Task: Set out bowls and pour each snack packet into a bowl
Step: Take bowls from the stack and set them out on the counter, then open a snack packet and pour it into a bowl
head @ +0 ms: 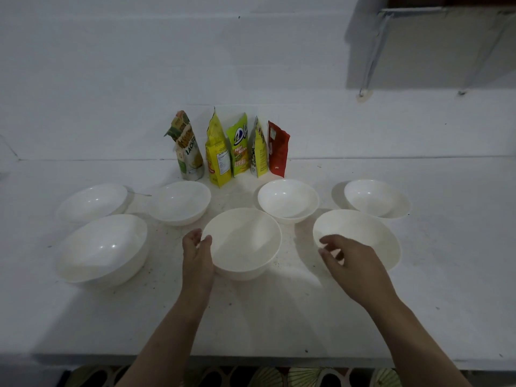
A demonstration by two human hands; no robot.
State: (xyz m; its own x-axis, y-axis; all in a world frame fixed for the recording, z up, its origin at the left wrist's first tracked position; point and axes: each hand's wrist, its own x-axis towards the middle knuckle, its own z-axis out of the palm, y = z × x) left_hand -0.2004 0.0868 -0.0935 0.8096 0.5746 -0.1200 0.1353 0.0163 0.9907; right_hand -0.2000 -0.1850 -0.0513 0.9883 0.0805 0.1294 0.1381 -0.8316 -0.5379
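Observation:
Several empty white bowls stand on the white table (279, 317) in two loose rows. My left hand (196, 255) grips the left rim of the front centre bowl (245, 241), thumb over the rim and fingers outside. My right hand (349, 261) hovers with fingers apart at the near-left rim of the front right bowl (365, 233); I cannot tell if it touches it. Several snack packets stand upright against the wall behind the bowls: a green jackfruit packet (188, 149), a yellow packet (217, 155), a lime durian bites packet (238, 146), a narrow yellow packet (259, 152) and a red packet (277, 149).
Other bowls sit at front left (103, 247), back left (92, 202), back centre-left (180, 201), back centre-right (287, 198) and back right (377, 196). A metal-bracketed shelf (432, 46) hangs on the wall at upper right. The table's front edge runs below my forearms.

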